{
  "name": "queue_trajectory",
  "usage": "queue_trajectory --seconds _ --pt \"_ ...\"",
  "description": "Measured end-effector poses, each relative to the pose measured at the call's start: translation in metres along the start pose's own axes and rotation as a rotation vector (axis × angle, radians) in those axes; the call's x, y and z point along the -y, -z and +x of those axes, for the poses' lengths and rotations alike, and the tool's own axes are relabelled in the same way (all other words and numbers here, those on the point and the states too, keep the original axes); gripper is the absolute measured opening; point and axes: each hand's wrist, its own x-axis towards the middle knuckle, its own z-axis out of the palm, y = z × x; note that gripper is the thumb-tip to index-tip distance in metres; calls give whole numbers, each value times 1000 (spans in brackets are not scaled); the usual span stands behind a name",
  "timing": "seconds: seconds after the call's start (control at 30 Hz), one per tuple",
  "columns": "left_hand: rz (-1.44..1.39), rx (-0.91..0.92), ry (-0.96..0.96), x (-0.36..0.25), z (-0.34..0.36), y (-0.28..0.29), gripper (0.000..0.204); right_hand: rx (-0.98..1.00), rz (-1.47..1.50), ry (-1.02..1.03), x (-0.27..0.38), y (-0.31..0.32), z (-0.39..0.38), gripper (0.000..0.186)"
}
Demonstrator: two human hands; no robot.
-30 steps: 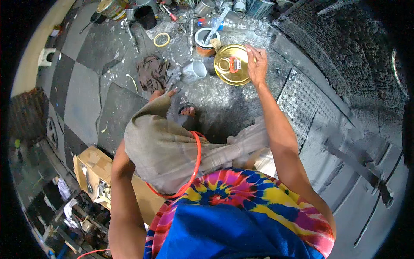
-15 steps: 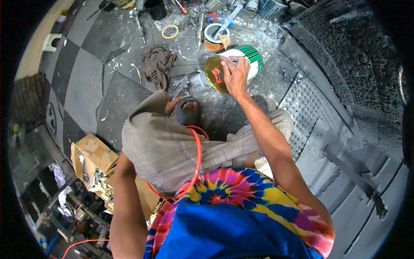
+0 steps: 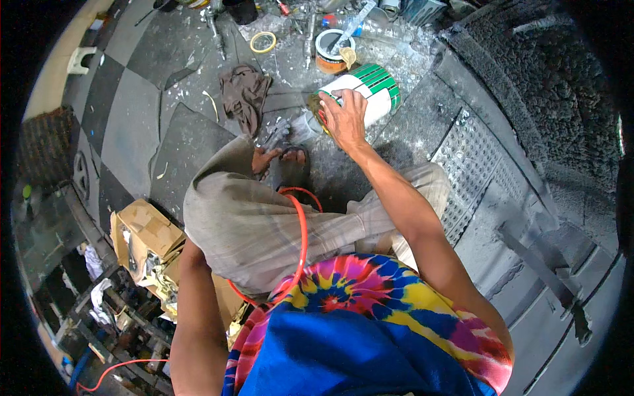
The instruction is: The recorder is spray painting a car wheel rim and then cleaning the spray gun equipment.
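Note:
With my right hand (image 3: pixel 345 120) closed on its gold end, a white and green tin (image 3: pixel 367 87) leans over toward my left. A pale translucent cup (image 3: pixel 304 127) is just beneath that end; whether liquid passes between them cannot be seen. A grey, paint-crusted spray gun (image 3: pixel 273 134) adjoins the cup. My left hand (image 3: pixel 262 160) shows beyond my left knee, its fingers bent around what looks like the gun's grip, partly hidden. My sandalled foot (image 3: pixel 293 165) rests right beside it.
A brown rag (image 3: pixel 245 98), an open paint can (image 3: pixel 333 53) with a stirring stick and a yellow ring (image 3: pixel 263 42) lie ahead. A red hose (image 3: pixel 304 231) crosses my lap. Cardboard boxes (image 3: pixel 148 228) stand left, a perforated metal plate (image 3: pixel 465 168) right.
The tin has tipped further toward my left, so its gold end now mostly faces down and more of its white and green side shows. My right hand moved with it, slightly nearer.

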Motion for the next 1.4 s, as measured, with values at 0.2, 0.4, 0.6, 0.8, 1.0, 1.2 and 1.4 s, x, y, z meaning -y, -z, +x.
queue_trajectory --seconds 0.2,0.4,0.6,0.8,1.0,1.2,1.4 --pt "-3 25 22 0 4 -2 60 -26 5 -7 -1 -6 1 25" --pt "-16 39 55 -4 5 0 58 -4 -8 -19 -1 -8 1 26" --pt "-23 37 16 -5 4 4 58 -59 49 -102 -14 15 13 22" --pt "47 83 -80 -32 22 17 51 -278 197 -287 -80 53 40 19" --pt "-339 125 -334 -93 -7 33 28 -286 314 -638 -192 85 35 27" --pt "-241 198 -582 -185 -48 75 13 -275 809 -1058 -226 109 22 33" --pt "-116 206 -670 -294 -84 56 26 -446 325 -513 -93 174 60 29"
